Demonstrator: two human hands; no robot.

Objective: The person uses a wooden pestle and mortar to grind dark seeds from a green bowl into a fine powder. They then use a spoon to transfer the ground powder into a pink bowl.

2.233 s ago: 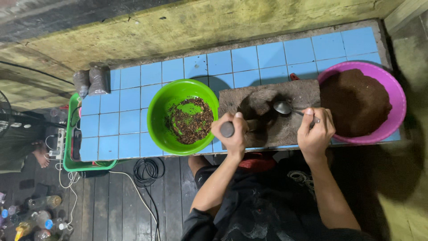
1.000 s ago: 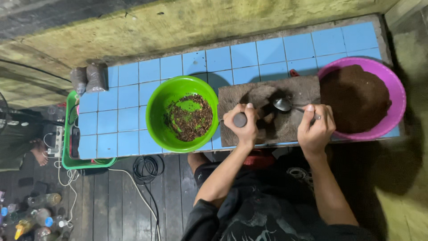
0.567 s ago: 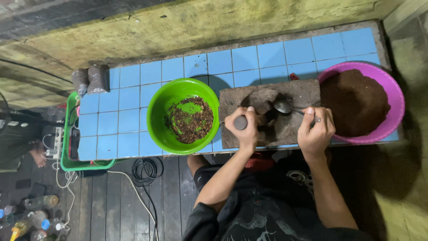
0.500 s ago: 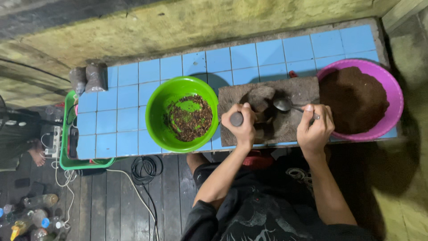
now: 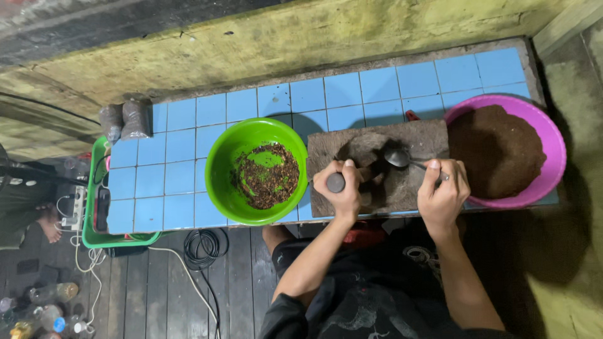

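My left hand (image 5: 342, 191) grips a dark stone pestle (image 5: 336, 182), its end pressed into the hollow of a flat grey grinding stone (image 5: 424, 135) on the blue tiled counter (image 5: 182, 150). My right hand (image 5: 443, 194) holds a metal spoon (image 5: 402, 158), whose bowl lies over the stone's hollow just right of the pestle. A green bowl (image 5: 220, 163) with a little dark reddish mix stands left of the stone. Right of it sits a purple basin (image 5: 553, 144) heaped with brown ground paste.
Two filled grey bags (image 5: 124, 119) stand at the counter's back left. A green tray (image 5: 94, 207) hangs off the left end. Black cable (image 5: 204, 248), white wires and bottles (image 5: 44, 307) lie on the dark plank floor below. Another person's foot (image 5: 47, 223) shows at far left.
My left hand has shifted the pestle from near the stone's front-left edge a little up and right into the hollow. The right hand and spoon have barely moved.
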